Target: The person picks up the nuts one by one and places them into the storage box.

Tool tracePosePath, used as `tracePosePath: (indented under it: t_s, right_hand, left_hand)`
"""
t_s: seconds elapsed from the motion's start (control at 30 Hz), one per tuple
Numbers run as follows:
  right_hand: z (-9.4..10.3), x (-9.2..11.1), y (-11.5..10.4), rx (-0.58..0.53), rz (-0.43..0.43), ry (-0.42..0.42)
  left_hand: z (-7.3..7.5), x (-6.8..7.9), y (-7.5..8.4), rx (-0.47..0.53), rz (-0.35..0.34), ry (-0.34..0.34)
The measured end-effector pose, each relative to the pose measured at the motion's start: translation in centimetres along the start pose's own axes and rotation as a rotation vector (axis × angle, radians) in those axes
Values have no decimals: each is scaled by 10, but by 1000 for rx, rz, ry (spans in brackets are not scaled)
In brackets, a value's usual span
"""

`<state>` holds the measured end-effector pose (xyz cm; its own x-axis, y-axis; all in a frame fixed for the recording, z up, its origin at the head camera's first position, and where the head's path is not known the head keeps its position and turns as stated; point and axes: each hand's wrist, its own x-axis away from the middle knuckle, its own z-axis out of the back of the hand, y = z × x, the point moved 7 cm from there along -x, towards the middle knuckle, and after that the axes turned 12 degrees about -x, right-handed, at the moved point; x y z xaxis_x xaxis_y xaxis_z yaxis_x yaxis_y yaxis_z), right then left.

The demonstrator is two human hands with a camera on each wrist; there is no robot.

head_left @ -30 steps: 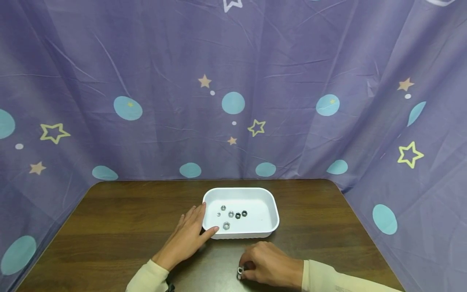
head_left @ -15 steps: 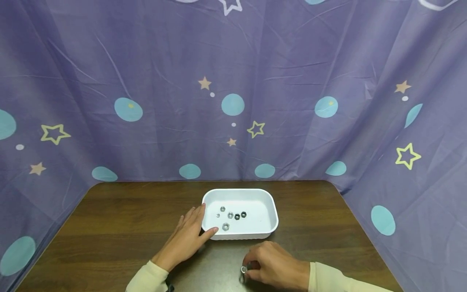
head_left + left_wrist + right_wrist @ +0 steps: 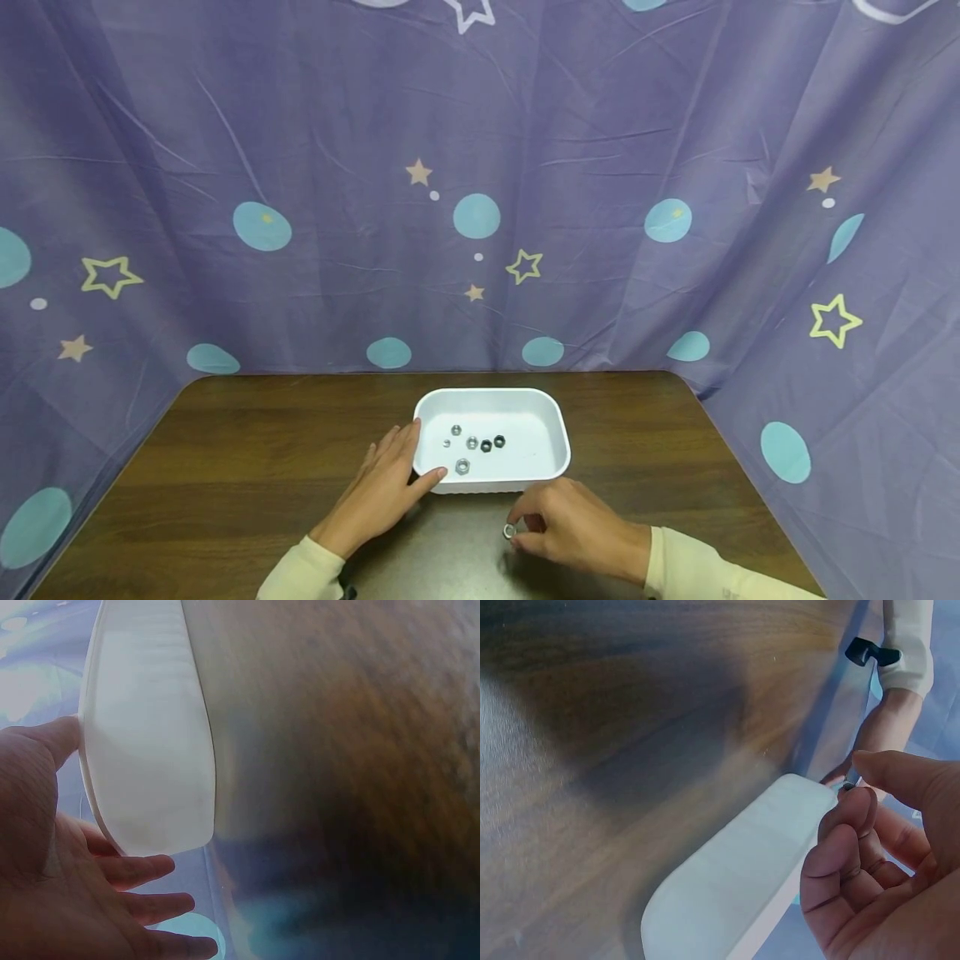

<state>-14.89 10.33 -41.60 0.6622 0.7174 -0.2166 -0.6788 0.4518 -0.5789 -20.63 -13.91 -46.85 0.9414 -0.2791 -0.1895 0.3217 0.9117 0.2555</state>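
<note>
My right hand pinches a small silver hex nut between thumb and fingertips, just in front of a white plastic tray. In the right wrist view a bit of the nut shows between thumb and index finger; the other fingers are curled in. My left hand rests at the tray's left end, thumb over the front corner and fingers extended along the side. Inside the tray lie two dark nuts, a larger silver nut and several smaller silver pieces, all toward its left half.
The tray stands on a brown wooden table, toward its back edge. A purple curtain with stars and dots hangs behind and along both sides. A black strap sits on the left sleeve.
The right hand has lifted the nut off the table and moved it slightly right and toward the tray. The left hand stays at the tray's left end.
</note>
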Motion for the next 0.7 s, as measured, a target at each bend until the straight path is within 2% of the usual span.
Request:
tracePosePath:
  t_s: [0.37, 0.7]
  right_hand:
    - [23, -9, 10, -34, -34, 71]
    - [32, -16, 23, -42, -82, 88]
  left_hand:
    - [1, 0, 0, 10, 8, -2]
    - [0, 0, 0, 16, 12, -18]
